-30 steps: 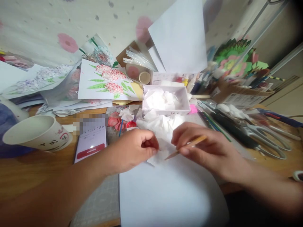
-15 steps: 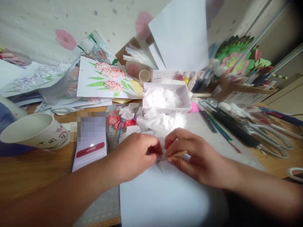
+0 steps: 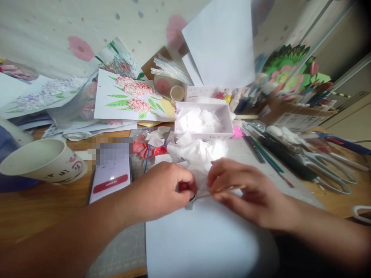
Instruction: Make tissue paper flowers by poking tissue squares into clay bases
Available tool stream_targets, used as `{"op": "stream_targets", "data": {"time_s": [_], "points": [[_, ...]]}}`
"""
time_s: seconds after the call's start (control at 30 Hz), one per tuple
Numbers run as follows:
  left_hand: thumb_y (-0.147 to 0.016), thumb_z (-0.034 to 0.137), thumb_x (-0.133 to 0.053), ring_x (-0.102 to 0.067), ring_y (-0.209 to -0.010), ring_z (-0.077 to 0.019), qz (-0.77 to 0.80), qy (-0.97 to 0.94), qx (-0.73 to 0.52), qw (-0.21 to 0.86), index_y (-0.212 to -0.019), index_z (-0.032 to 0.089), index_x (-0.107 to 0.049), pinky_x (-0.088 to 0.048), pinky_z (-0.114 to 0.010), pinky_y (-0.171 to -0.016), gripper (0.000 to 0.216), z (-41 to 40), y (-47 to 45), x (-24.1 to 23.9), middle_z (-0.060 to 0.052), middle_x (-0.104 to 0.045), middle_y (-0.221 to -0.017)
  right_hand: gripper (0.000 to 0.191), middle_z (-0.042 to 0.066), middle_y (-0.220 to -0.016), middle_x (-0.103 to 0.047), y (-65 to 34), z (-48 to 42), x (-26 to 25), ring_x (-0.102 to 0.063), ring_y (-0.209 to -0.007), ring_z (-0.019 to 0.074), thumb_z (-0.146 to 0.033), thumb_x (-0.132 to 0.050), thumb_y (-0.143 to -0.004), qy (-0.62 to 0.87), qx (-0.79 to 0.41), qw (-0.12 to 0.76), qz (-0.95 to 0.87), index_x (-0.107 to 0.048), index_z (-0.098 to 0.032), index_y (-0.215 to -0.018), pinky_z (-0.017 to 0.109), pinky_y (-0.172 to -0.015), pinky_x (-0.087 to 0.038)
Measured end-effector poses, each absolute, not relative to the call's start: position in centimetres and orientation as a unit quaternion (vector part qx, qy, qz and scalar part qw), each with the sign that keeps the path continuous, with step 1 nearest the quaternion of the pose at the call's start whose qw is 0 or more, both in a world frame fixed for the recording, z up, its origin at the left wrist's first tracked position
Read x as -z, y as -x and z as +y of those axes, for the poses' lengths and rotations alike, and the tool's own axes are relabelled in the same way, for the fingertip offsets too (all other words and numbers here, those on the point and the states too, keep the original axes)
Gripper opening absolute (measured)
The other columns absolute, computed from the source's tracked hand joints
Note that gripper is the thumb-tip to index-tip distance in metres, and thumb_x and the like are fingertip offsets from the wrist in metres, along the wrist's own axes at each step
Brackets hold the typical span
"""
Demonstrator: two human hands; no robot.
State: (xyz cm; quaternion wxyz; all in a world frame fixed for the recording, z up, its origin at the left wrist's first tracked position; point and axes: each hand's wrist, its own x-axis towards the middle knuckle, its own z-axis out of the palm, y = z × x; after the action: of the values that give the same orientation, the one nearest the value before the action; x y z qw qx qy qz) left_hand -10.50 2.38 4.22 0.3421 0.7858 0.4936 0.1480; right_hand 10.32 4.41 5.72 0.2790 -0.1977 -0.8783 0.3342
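Note:
My right hand (image 3: 240, 189) pinches a thin wooden stick (image 3: 230, 188), whose upper end sticks out behind the fingers. Close beside it, my left hand (image 3: 168, 189) is closed, thumb against forefinger, on a small piece of thin white paper (image 3: 189, 206). A small dark thing shows at the left fingertips, too little of it to name. Under both hands lies a large white sheet (image 3: 203, 243). Just beyond the fingers is a heap of crumpled white tissue (image 3: 199, 150), in front of a white box (image 3: 204, 135) with more tissue inside.
On the left stand a paper cup (image 3: 43, 162) and a phone (image 3: 111, 177). Red petal-like pieces (image 3: 142, 146) lie near the tissue. To the right are scissors (image 3: 330, 166), thin coloured sticks (image 3: 272, 158) and a cardboard box (image 3: 295, 116). Flower pictures (image 3: 127, 96) lean at the back.
My right hand has moved slightly right, away from the left, with the stick in it and some blur. My left hand has stayed nearly in place.

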Motion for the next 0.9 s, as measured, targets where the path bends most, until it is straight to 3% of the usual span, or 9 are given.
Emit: {"op": "stream_targets", "data": {"time_s": [0.1, 0.17, 0.27, 0.43, 0.63, 0.77, 0.9], "points": [[-0.074, 0.021, -0.048, -0.053, -0.055, -0.0107, 0.517, -0.76, -0.152, 0.363, -0.076, 0.026, -0.066, -0.036, -0.02, -0.049, 0.018, 2.3, 10.6, -4.3, 0.006, -0.062, -0.063, 0.013, 0.004, -0.079, -0.061, -11.5, 5.5, -5.8, -0.059, -0.08, 0.0173, -0.008, -0.058, -0.08, 0.24, -0.347, 0.397, -0.815, -0.062, -0.02, -0.078, 0.031, -0.072, -0.049], [-0.075, 0.021, -0.047, -0.051, -0.052, -0.0105, 0.525, -0.749, -0.138, 0.38, -0.082, 0.027, -0.066, -0.034, -0.02, -0.046, 0.021, 2.3, 10.7, -4.4, 0.006, -0.059, -0.06, 0.012, 0.002, -0.078, -0.062, -12.3, 6.5, -5.6, -0.059, -0.08, 0.0172, -0.011, -0.06, -0.08, 0.287, -0.316, 0.423, -0.799, -0.062, -0.02, -0.074, 0.03, -0.074, -0.048], [-0.075, 0.019, -0.045, -0.048, -0.049, -0.0095, 0.508, -0.752, -0.1, 0.407, -0.091, 0.03, -0.067, -0.033, -0.019, -0.046, 0.029, 2.3, 11.0, -4.6, 0.007, -0.057, -0.058, 0.009, 0.005, -0.083, -0.063, -13.0, 7.7, -5.4, -0.059, -0.079, 0.0164, -0.014, -0.06, -0.081, 0.331, -0.274, 0.378, -0.82, -0.063, -0.018, -0.074, 0.029, -0.073, -0.047], [-0.076, 0.018, -0.043, -0.049, -0.053, -0.0092, 0.46, -0.779, -0.05, 0.424, -0.094, 0.032, -0.069, -0.035, -0.019, -0.051, 0.034, 2.2, 11.5, -4.6, 0.006, -0.063, -0.066, 0.006, 0.011, -0.097, -0.062, -12.9, 7.7, -5.0, -0.06, -0.092, 0.019, -0.012, -0.059, -0.081, 0.276, -0.26, 0.294, -0.877, -0.063, -0.015, -0.078, 0.031, -0.078, -0.048], [-0.074, 0.016, -0.046, -0.041, -0.048, -0.0082, 0.446, -0.77, -0.055, 0.453, -0.085, 0.027, -0.07, -0.028, -0.019, -0.044, 0.028, 2.3, 11.6, -5.0, 0.006, -0.051, -0.055, 0.007, 0.011, -0.097, -0.063, -12.1, 6.7, -5.0, -0.061, -0.09, 0.017, -0.01, -0.056, -0.082, 0.248, -0.303, 0.283, -0.876, -0.06, -0.015, -0.082, 0.029, -0.076, -0.049], [-0.078, 0.024, -0.048, -0.037, -0.046, -0.0073, 0.506, -0.731, -0.158, 0.429, -0.082, 0.024, -0.064, -0.028, -0.017, -0.041, 0.017, 2.6, 11.5, -5.0, 0.008, -0.043, -0.051, 0.01, 0.011, -0.094, -0.064, -11.6, 6.4, -5.2, -0.062, -0.084, 0.0162, -0.007, -0.053, -0.081, 0.262, -0.308, 0.245, -0.881, -0.059, -0.015, -0.082, 0.028, -0.071, -0.05], [-0.079, 0.03, -0.055, -0.042, -0.048, -0.0063, 0.532, -0.745, -0.24, 0.322, -0.104, 0.032, -0.058, -0.032, -0.016, -0.044, 0.025, 2.5, 11.2, -4.8, 0.01, -0.045, -0.054, 0.011, 0.008, -0.086, -0.065, -11.3, 5.9, -5.6, -0.063, -0.08, 0.0156, -0.008, -0.053, -0.083, 0.275, -0.357, 0.298, -0.842, -0.06, -0.016, -0.082, 0.027, -0.068, -0.051]]}}
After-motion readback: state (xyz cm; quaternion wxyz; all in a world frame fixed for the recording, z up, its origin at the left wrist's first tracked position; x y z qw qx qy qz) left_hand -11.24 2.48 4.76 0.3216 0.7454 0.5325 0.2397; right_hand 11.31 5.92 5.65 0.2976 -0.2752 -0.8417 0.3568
